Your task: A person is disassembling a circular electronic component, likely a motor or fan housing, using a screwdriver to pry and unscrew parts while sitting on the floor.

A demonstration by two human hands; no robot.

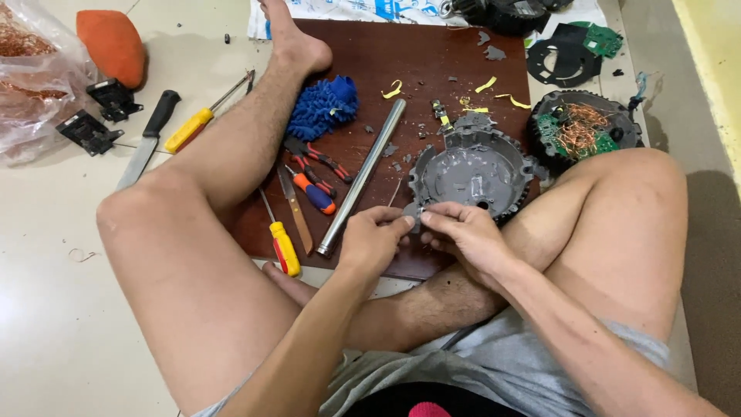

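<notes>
A grey round plastic housing [475, 171] lies on a dark brown board [421, 62] between my legs. My left hand [373, 237] and my right hand [461, 232] meet at its near rim, fingertips pinching the edge or a small piece there; what lies between the fingers is hidden. Both hands are closed around that rim spot. A long metal tube [363, 174] lies just left of my left hand.
Pliers [318, 160], a knife [296, 208], a yellow-handled screwdriver [282, 245] and a blue mop-like cloth [324, 106] lie on the board. A round part with copper wire [584, 126] sits right. Another knife [147, 139], screwdriver [197, 122] and plastic bag [35, 73] are left.
</notes>
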